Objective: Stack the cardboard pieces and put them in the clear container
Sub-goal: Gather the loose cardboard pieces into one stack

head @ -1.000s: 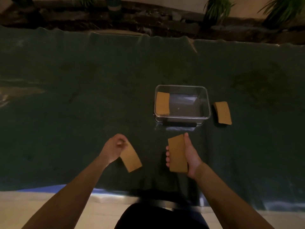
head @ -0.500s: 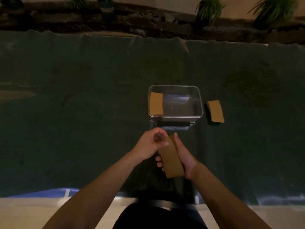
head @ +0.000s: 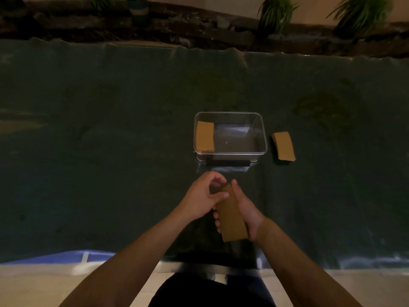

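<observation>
Just in front of the clear container, above the dark-covered counter, both hands meet over a stack of cardboard pieces. The right hand cradles the stack from the side, its fingers wrapped under the far edge and clamped on it. The left hand curls over the stack's top end, thumb and fingers pinched on the cardboard, apparently squaring the pieces up. How many pieces are in the stack I cannot tell.

As for progress, I judge it partway. 1 cardboard pile already lies inside the container against its left wall. Another pile sits on the counter just right of the container, not yet put in. So the held stack and that outside pile are left to go.
</observation>
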Motion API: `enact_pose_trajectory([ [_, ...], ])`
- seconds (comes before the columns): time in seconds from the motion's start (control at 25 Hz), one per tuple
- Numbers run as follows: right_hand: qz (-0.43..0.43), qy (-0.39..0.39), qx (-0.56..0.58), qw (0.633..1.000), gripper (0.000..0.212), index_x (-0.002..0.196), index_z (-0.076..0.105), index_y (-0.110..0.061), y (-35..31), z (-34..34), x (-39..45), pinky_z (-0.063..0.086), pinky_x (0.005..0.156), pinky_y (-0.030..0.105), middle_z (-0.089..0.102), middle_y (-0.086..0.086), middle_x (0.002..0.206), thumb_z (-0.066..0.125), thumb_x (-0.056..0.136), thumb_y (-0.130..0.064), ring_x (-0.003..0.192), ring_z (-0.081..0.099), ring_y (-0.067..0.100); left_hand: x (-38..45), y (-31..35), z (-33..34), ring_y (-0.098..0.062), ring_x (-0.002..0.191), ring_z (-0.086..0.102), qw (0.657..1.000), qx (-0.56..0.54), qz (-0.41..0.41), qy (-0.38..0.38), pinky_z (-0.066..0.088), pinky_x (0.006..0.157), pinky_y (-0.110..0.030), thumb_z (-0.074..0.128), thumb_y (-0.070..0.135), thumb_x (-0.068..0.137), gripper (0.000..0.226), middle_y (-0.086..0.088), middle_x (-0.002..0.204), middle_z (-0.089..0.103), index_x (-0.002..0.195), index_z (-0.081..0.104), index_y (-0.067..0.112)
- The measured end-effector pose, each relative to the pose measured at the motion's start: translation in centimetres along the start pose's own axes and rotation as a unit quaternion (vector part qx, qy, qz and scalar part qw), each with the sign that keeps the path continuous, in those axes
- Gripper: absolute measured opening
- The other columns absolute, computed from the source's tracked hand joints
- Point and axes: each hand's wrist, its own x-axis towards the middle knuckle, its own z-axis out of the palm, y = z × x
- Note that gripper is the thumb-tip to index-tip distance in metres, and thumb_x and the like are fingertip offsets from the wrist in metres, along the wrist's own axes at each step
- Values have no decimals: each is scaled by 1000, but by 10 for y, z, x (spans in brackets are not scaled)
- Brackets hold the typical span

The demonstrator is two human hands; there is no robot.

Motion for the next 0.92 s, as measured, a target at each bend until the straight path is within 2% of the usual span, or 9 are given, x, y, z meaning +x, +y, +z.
enact_pose_trajectory([
  [0.08, -28, 27, 21, 999, 78, 103, 68, -7, 0, -6, 1, 55, 61, 36, 68, 16, 78, 33, 87, -75, 64, 64, 27, -6, 7, 5, -4, 121, 54, 999, 30, 8, -29, 49, 104, -41, 76, 32, 83, 52, 11, 132, 57, 128, 51, 37],
  [0.16, -60, 62, 45, 995, 70, 108, 69, -14, 0, -12, 1, 59, 69, 41, 75, 17, 86, 36, 89, -72, 77, 70, 32, -13, 12, 10, -8, 137, 41, 993, 38, 23, -112, 42, 112, -42, 84, 47, 68, 96, 12, 152, 36, 145, 26, 50],
  [0.24, -72, 83, 65, 992, 75, 113, 71, -15, 0, -17, 2, 58, 85, 48, 76, 20, 100, 39, 85, -77, 97, 71, 36, -18, 17, 13, -12, 148, 18, 970, 133, 51, -196, 22, 120, -41, 90, 52, 55, 133, 18, 160, 11, 149, -3, 54],
  [0.28, -69, 85, 73, 991, 79, 118, 70, -16, 2, -18, 2, 55, 92, 52, 73, 23, 109, 40, 81, -80, 104, 69, 38, -18, 19, 15, -14, 149, 9, 954, 195, 68, -219, 16, 121, -41, 91, 52, 54, 141, 15, 162, 2, 149, -13, 53],
  [0.4, -77, 85, 99, 988, 80, 119, 70, -17, 5, -21, 3, 50, 99, 55, 69, 26, 118, 39, 82, -80, 113, 65, 40, -15, 26, 23, -19, 148, 5, 930, 282, 98, -212, 15, 122, -49, 89, 48, 59, 140, 5, 160, 0, 146, -21, 54],
  [0.6, -93, 52, 123, 987, 74, 112, 73, -18, 1, -38, -9, 53, 92, 49, 73, 23, 111, 39, 85, -77, 106, 68, 36, -6, 39, 38, -24, 143, 14, 927, 299, 102, -200, 27, 117, -50, 86, 40, 62, 134, 5, 156, 4, 143, -19, 60],
  [0.68, -92, 59, 116, 987, 75, 116, 72, -18, -4, -52, -13, 53, 95, 50, 72, 23, 114, 41, 83, -78, 109, 67, 36, -1, 50, 48, -25, 144, 13, 924, 311, 106, -197, 25, 117, -49, 87, 44, 61, 135, 4, 156, 5, 142, -21, 60],
  [0.8, -107, 80, 99, 986, 74, 120, 69, -19, -12, -70, -19, 56, 90, 48, 73, 20, 113, 41, 84, -77, 109, 68, 34, 8, 61, 64, -23, 146, 11, 923, 307, 109, -203, 20, 118, -49, 88, 48, 60, 138, 6, 159, 3, 142, -23, 59],
  [0.92, -103, 65, 91, 988, 75, 122, 69, -19, -20, -97, -29, 52, 97, 53, 70, 22, 118, 42, 83, -78, 113, 66, 36, 19, 79, 89, -23, 146, 12, 923, 313, 105, -198, 20, 118, -50, 87, 47, 61, 136, 4, 160, 3, 144, -21, 58],
])
